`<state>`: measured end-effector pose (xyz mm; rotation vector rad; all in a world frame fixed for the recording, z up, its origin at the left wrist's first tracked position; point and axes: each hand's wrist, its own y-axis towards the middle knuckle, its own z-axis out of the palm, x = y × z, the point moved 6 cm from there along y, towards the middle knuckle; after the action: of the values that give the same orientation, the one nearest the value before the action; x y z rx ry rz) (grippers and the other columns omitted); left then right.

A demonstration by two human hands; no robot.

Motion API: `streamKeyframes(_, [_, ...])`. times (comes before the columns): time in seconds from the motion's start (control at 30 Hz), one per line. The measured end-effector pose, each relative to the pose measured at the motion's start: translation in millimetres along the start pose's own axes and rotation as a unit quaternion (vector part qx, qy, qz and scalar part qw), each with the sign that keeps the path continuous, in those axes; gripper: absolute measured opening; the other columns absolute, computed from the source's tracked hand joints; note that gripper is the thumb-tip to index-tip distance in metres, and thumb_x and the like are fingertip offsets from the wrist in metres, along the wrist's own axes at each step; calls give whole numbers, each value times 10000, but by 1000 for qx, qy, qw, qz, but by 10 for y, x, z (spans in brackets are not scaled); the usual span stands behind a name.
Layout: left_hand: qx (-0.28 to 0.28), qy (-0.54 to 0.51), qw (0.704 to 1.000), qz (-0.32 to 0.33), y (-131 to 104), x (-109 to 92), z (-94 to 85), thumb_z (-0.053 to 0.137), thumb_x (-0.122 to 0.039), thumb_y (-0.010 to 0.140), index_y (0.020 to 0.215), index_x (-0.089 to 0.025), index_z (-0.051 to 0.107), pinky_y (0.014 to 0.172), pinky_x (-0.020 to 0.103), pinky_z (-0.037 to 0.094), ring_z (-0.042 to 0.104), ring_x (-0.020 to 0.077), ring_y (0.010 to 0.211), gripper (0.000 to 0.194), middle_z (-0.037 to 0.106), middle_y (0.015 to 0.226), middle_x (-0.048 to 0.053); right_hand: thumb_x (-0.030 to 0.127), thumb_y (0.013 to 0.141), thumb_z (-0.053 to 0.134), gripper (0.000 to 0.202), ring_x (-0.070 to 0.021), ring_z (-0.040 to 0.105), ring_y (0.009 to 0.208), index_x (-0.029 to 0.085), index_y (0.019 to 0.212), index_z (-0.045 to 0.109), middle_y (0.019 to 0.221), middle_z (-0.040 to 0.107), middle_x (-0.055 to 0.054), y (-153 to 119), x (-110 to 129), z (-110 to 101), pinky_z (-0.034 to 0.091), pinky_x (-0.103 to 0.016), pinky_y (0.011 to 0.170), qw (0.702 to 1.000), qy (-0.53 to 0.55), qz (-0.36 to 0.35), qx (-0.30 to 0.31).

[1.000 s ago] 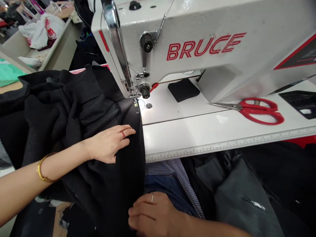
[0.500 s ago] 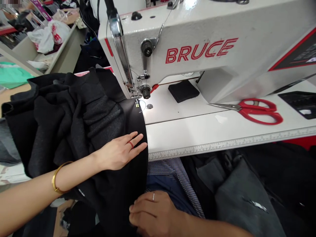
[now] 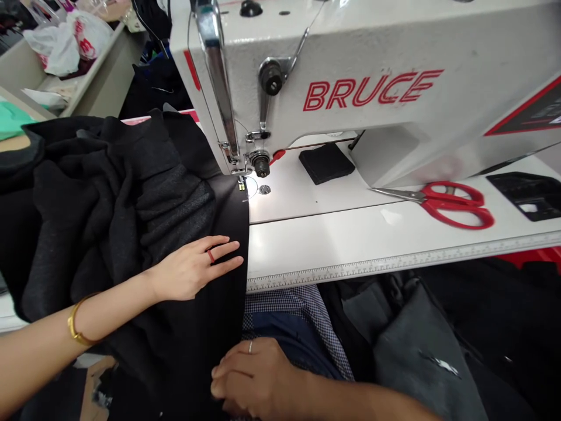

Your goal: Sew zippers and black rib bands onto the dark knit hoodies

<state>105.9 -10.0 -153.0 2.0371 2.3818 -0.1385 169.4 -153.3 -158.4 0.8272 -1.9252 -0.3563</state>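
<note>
Black fabric [image 3: 144,164], bunched and thick, lies left of the sewing machine [image 3: 372,88] and hangs over the table's front. Its straight right edge runs up to the presser foot [image 3: 241,183]. My left hand [image 3: 197,268] rests flat on this cloth near that edge, fingers stretched and slightly spread. Lower down, my right hand [image 3: 258,377] is closed at the hanging edge of the same fabric, its fingers curled round it; the fingertips are partly hidden. A light shines by the needle on the white machine bed.
Red-handled scissors [image 3: 456,204] and a folded black cloth piece [image 3: 326,162] lie on the bed. A measuring tape [image 3: 350,267] lines the front edge. Dark grey garments [image 3: 425,345] are heaped below right. A bin with plastic bags [image 3: 65,44] stands back left.
Both hands and the fabric's front part appear shifted left in view, partly because the camera has moved. The left hand stays flat and the right stays closed on the edge.
</note>
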Motion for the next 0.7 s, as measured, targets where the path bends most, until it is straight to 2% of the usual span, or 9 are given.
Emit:
streamKeyframes(0.1, [9, -8, 1000, 7, 56, 34, -3, 399, -61, 691, 1281, -197, 397, 958, 377, 370, 305, 258, 1208, 605, 361, 1339, 74, 244, 901, 398, 209, -50, 613, 789, 153, 784, 545, 764, 662, 27, 9, -70, -60, 475, -141, 755, 1000, 4, 9, 15])
streamKeyframes(0.23, [15, -17, 1000, -7, 161, 172, -21, 407, -54, 668, 1261, -207, 425, 964, 363, 361, 325, 243, 1187, 613, 371, 1329, 63, 227, 888, 417, 193, -47, 616, 764, 143, 782, 556, 737, 659, 24, 86, -164, -160, 467, -126, 765, 1000, 4, 1, -23])
streamKeyframes(0.4, [23, -21, 1000, -4, 263, 366, -22, 439, -57, 627, 1282, -226, 396, 967, 363, 359, 323, 244, 1183, 678, 349, 1338, 63, 199, 853, 408, 178, -53, 616, 740, 147, 786, 564, 749, 661, 15, 214, -295, -253, 476, -134, 754, 999, -13, 2, -39])
streamKeyframes(0.63, [-4, -14, 1000, -10, 419, 642, -81, 429, -11, 597, 1264, -193, 418, 936, 355, 382, 344, 247, 1152, 692, 353, 1313, 94, 143, 810, 431, 145, -63, 611, 775, 134, 806, 576, 788, 666, -5, 362, -458, -422, 472, -155, 792, 998, -46, 19, -29])
streamKeyframes(0.7, [-1, -18, 1000, -18, 445, 662, -87, 438, -20, 588, 1265, -174, 409, 942, 364, 375, 322, 256, 1178, 695, 330, 1330, 111, 136, 806, 447, 138, -65, 608, 788, 129, 820, 584, 792, 667, -11, 378, -495, -464, 464, -155, 806, 998, -56, 19, -29])
